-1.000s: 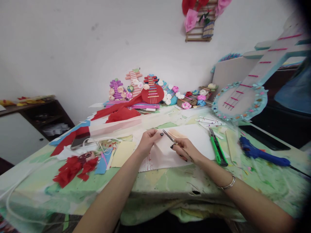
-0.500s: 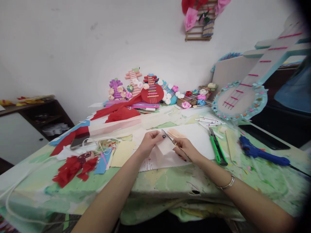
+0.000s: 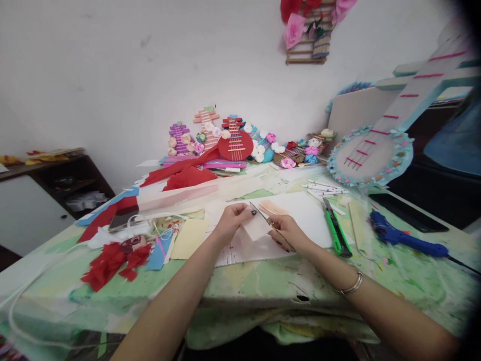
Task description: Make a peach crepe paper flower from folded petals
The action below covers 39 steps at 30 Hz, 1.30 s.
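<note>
My left hand [image 3: 236, 220] pinches a pale, thin piece of paper [image 3: 256, 228] by its upper left part. In my right hand [image 3: 286, 231] is a pair of scissors [image 3: 264, 215], its blades pointing up and left along the paper's upper edge, close to my left thumb. Whether the blades are parted is too small to tell. Beneath both hands lies a white board [image 3: 306, 218]. A peach strip of folded paper [image 3: 273, 207] rests on it just beyond the scissors.
Right of the board are a green utility knife [image 3: 337, 228], a blue glue gun [image 3: 408, 234] and a black phone [image 3: 409, 212]. To the left lie a yellow paper sheet [image 3: 191, 238] and a red paper figure [image 3: 116, 258]. Small decorated paper instruments [image 3: 236, 143] line the wall.
Hardly anything differs. Both hands keep their grips on the paper and the scissors in nearly the same place.
</note>
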Motion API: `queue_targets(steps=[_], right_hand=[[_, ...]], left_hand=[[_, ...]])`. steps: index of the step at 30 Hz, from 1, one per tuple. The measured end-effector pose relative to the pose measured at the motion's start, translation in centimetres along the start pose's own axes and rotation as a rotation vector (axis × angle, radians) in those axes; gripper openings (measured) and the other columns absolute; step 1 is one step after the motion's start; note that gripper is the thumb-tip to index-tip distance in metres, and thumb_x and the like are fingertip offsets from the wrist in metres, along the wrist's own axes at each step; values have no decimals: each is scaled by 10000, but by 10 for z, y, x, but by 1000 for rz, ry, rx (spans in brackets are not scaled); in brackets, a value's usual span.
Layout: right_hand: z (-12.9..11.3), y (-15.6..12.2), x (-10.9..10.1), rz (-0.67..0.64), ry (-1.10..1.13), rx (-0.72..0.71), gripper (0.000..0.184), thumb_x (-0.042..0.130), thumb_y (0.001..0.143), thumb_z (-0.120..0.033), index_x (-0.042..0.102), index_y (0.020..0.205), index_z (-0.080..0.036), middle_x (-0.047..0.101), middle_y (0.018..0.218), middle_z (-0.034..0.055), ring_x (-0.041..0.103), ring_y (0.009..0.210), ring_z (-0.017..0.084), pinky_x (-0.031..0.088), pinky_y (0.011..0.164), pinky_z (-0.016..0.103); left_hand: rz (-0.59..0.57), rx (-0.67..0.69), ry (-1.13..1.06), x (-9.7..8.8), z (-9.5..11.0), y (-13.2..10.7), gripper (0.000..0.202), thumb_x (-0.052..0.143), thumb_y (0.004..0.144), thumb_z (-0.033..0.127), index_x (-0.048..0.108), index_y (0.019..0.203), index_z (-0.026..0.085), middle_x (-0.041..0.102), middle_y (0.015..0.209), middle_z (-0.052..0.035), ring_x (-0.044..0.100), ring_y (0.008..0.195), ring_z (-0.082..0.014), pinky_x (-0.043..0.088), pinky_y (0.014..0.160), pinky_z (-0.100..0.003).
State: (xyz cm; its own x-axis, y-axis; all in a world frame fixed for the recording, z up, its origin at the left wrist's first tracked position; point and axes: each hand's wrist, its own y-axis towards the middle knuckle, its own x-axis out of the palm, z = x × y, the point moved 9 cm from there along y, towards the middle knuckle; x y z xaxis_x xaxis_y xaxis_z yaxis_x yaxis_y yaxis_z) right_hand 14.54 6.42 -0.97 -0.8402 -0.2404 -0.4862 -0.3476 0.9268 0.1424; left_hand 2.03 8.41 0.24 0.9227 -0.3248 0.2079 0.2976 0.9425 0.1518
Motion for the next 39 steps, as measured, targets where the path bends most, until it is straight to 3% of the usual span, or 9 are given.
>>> queue_targets(steps=[3, 8, 17, 24, 31, 39], right_hand=[[1, 0, 0, 8, 42, 11, 30, 479, 683, -188, 481, 652, -188, 402, 355, -93, 326, 259, 58, 228, 306, 172], [-2, -3, -6, 24, 182, 56, 179, 503, 750, -346, 461, 672, -190, 380, 379, -95, 305, 262, 57, 204, 278, 177], [-21, -13, -7, -153, 241, -9, 233, 524, 787, -362, 483, 692, -153, 399, 454, -74, 341, 340, 49, 230, 345, 193], [-15, -13, -4, -172, 189, -8, 258, 512, 816, -385, 512, 729, -142, 418, 444, -70, 329, 326, 50, 220, 347, 197], [-18, -13, -6, -139, 117, -13, 265, 501, 815, -369, 458, 647, -169, 386, 409, -81, 296, 327, 44, 193, 346, 186], [-14, -10, -7, -104, 86, -8, 303, 525, 794, -436, 493, 665, -164, 371, 390, -86, 297, 325, 50, 190, 335, 180]], left_hand=[[9, 10, 2, -1, 0, 0, 253, 760, 622, 312, 635, 706, 110, 613, 614, 7, 521, 511, -81, 379, 491, -183], [103, 92, -16, -13, 12, 0, 246, 746, 651, 318, 641, 746, 118, 635, 637, -1, 546, 530, -89, 395, 499, -183], [324, 284, 40, -43, 40, -6, 259, 770, 617, 317, 629, 722, 127, 636, 631, 9, 538, 532, -74, 401, 509, -165], [316, 271, 148, -36, 41, -8, 252, 769, 612, 325, 630, 696, 133, 623, 601, 12, 533, 507, -90, 392, 481, -181], [270, 220, 105, -31, 35, -6, 262, 771, 610, 334, 634, 705, 132, 645, 618, 3, 560, 525, -104, 420, 511, -197], [235, 189, 77, -27, 33, -6, 275, 775, 608, 334, 637, 708, 119, 660, 624, -13, 576, 532, -110, 433, 514, -199]])
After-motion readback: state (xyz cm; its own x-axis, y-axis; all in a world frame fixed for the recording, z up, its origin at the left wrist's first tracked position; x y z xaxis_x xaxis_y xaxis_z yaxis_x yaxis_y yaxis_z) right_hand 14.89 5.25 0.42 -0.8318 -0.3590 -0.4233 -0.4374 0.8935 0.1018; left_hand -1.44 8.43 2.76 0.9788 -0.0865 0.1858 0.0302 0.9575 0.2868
